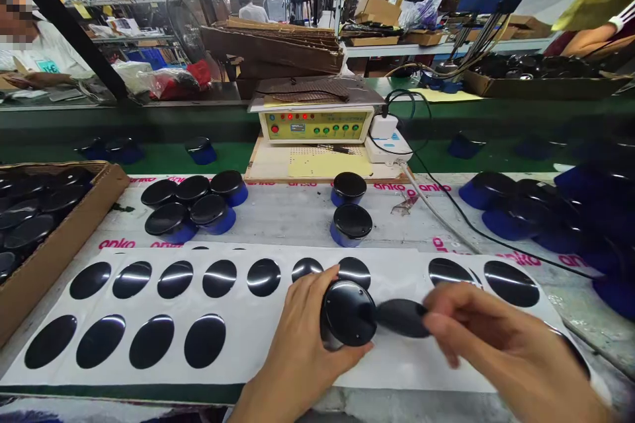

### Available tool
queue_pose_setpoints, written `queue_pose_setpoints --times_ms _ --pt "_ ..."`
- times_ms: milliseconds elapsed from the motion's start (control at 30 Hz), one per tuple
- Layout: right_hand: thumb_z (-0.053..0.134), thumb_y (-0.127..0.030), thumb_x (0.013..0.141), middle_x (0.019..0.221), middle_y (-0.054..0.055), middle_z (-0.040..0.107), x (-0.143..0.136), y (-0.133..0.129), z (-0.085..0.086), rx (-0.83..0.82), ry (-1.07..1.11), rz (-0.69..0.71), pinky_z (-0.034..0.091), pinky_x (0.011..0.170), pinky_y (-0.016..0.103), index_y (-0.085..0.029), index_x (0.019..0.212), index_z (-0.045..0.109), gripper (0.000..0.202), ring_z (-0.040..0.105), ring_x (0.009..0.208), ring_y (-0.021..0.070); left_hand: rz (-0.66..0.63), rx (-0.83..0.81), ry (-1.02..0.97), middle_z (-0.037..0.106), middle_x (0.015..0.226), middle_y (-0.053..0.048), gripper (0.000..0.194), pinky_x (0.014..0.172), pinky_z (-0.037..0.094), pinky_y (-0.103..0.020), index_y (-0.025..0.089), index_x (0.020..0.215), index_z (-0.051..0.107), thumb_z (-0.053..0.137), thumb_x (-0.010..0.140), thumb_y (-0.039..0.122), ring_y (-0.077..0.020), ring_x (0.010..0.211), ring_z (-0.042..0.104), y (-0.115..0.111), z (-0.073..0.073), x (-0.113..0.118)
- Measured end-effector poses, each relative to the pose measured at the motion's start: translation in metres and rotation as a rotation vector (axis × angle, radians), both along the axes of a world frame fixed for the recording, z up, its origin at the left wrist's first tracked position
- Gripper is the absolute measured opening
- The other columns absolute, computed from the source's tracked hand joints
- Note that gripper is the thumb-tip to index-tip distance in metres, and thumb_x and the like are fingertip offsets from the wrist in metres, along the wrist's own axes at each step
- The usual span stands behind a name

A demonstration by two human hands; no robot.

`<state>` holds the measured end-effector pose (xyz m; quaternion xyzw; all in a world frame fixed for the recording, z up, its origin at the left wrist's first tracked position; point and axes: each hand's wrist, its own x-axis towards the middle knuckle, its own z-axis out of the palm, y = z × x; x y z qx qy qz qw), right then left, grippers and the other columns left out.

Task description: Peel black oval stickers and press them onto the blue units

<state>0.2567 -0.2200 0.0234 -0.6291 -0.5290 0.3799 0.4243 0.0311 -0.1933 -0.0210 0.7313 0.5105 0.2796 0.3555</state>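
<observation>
My left hand [302, 337] is wrapped round a round black cap-like part [350, 312], its flat face tilted up and showing small holes near the rim. Between the thumb and fingers of my right hand [489, 334] is a thin black disc sticker [403, 317], pinched at its right edge. The sticker's left edge is close to the part's face; whether they touch I cannot tell. Both hands are above a white backing sheet [258, 350] with rows of glossy black disc stickers [204, 340] on it. My right hand is slightly blurred.
Blue-and-black round parts [351, 225] stand behind the sheet, with more piled at right [516, 211]. A cardboard box [112, 188] of black parts is at left. A yellow control box [317, 125] with a cable sits beyond, before a green conveyor [223, 162]. Other people sit farther off.
</observation>
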Motion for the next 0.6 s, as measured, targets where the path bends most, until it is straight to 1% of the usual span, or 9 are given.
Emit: queue_pose_setpoints --times_ms 67,100,167,267,367,600 --pt "0.067 -0.046 0.077 0.069 0.0 0.054 -0.026 0.008 -0.01 -0.04 0.158 0.053 0.045 0.052 0.024 -0.022 0.066 0.058 0.028 0.051 0.06 0.014 0.006 0.045 -0.011 0.051 0.132 -0.005 0.081 0.102 0.041 -0.048 0.031 0.134 0.03 0.077 0.069 0.024 -0.0269 0.123 0.046 0.0 0.0 0.0" --pt "0.067 -0.045 0.078 0.076 0.001 0.054 -0.035 0.012 -0.014 -0.039 0.232 0.055 0.047 0.059 0.025 -0.022 0.065 0.057 0.028 0.053 0.068 0.0151 0.003 0.063 -0.013 0.052 0.132 -0.005 0.08 0.102 0.041 -0.047 0.03 0.134 0.03 0.077 0.069 0.023 -0.0266 0.122 0.047 0.0 0.0 0.0" --pt "0.067 -0.043 0.078 0.087 0.003 0.054 -0.046 0.019 -0.022 -0.039 0.375 0.011 0.047 0.068 0.026 -0.021 0.065 0.056 0.028 0.053 0.08 0.0167 -0.009 0.088 -0.01 0.053 0.13 -0.006 0.078 0.1 0.042 -0.046 0.029 0.132 0.031 0.077 0.07 0.025 -0.0263 0.12 0.05 0.0 0.0 0.0" --pt "0.069 -0.042 0.076 0.091 0.004 0.052 -0.053 0.021 -0.026 -0.12 0.521 -0.009 0.047 0.072 0.028 -0.02 0.063 0.055 0.03 0.052 0.084 0.0178 -0.014 0.104 -0.017 0.054 0.129 -0.006 0.081 0.099 0.042 -0.046 0.029 0.134 0.027 0.078 0.07 0.027 -0.0258 0.118 0.051 0.0 0.0 0.0" --pt "0.071 -0.042 0.075 0.092 0.003 0.051 -0.058 0.02 -0.026 -0.153 0.549 -0.015 0.045 0.073 0.027 -0.019 0.063 0.055 0.031 0.05 0.086 0.0174 -0.003 0.108 -0.034 0.053 0.129 -0.005 0.088 0.099 0.042 -0.045 0.031 0.137 0.021 0.078 0.07 0.026 -0.0253 0.118 0.051 0.0 0.0 0.0" --pt "0.066 -0.04 0.081 0.094 0.001 0.049 -0.061 0.018 -0.029 -0.136 0.494 0.034 0.045 0.074 0.025 -0.021 0.067 0.055 0.026 0.05 0.086 0.0159 -0.004 0.092 -0.023 0.054 0.129 -0.003 0.087 0.098 0.042 -0.043 0.033 0.137 0.02 0.077 0.072 0.028 -0.0243 0.118 0.051 0.001 0.001 0.001"
